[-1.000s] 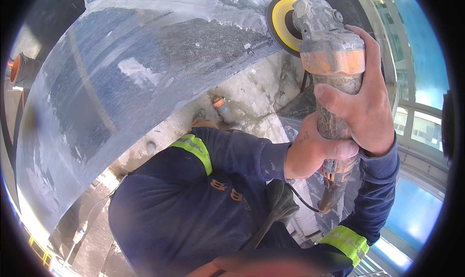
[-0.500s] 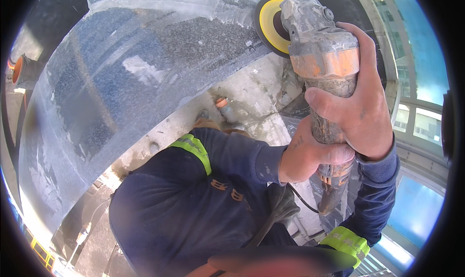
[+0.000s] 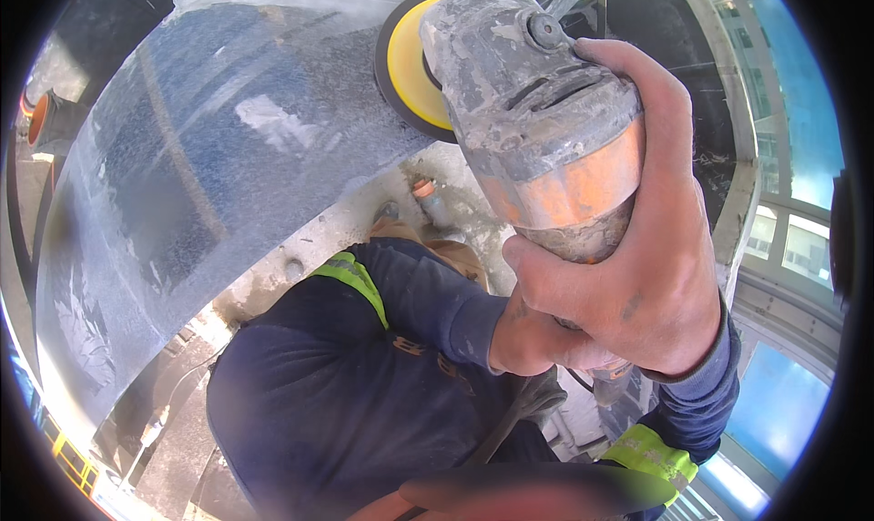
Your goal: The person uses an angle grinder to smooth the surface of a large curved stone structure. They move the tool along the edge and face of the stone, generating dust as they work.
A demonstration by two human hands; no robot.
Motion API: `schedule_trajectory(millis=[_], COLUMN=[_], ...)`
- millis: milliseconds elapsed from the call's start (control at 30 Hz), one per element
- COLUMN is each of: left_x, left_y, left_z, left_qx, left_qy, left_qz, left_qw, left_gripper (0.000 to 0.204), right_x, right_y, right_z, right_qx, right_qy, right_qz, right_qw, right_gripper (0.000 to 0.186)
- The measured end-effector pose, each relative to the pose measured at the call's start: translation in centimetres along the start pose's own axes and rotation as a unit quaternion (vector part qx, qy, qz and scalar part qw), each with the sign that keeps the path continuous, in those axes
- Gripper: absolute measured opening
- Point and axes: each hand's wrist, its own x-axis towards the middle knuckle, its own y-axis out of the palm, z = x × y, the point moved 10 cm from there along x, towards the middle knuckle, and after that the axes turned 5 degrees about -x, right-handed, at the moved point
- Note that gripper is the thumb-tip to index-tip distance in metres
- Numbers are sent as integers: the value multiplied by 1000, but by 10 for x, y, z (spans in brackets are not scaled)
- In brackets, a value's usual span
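Observation:
Both my hands hold a dusty angle grinder [image 3: 537, 93], grey with an orange band, fitted with a yellow backing pad [image 3: 414, 61] and a dark disc rim. Wrapped round its body behind the orange band is my right hand [image 3: 637, 257]. Farther back, on the rear of the grinder, my left hand [image 3: 537, 339] is closed and partly hidden behind the right. The pad stands on edge by the right side of a large curved panel [image 3: 264, 175], blue-grey with whitish dust and smears. I cannot tell whether the disc touches it.
Below the panel edge, a small bottle with an orange cap [image 3: 426, 193] stands on the dusty floor. An orange-mouthed tube [image 3: 41, 120] is at the far left. A power cord [image 3: 578, 380] runs from the grinder's rear. Windows [image 3: 783, 366] line the right side.
The grinder has moved left and nearer to me, so it looks larger, with its disc farther over the panel. Both hands moved with it and keep their hold.

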Motion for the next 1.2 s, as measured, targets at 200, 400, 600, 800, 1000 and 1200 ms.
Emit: schedule_trajectory(millis=[200, 400, 600, 800, 1000, 1200], left_x=[22, 38, 11, 30, 47, 20], left_y=[-12, -21, -9, -18, -21, -12], left_z=[14, 19, 0, 7, 6, -3], left_qx=[3, -10, 100, 17, 1, 67], left_qy=[-50, -80, -28, -50, -44, 3], left_qz=[-78, -83, -59, -82, -77, -90], left_qw=[996, 993, 993, 995, 996, 994], left_gripper=[56, 58, 78, 64, 45, 53], right_x=[14, 12, 8, 21, 31, 9], right_y=[-27, -36, -11, -29, -38, -24], right_z=[-36, -54, -25, -40, -56, -38], right_qx=[-43, -49, 16, -56, -97, -30], right_qy=[76, 113, 36, 67, 86, 57], right_qz=[-37, -37, -14, -33, -38, -48], right_qw=[995, 992, 999, 996, 991, 997], right_gripper=[86, 88, 91, 87, 86, 89])
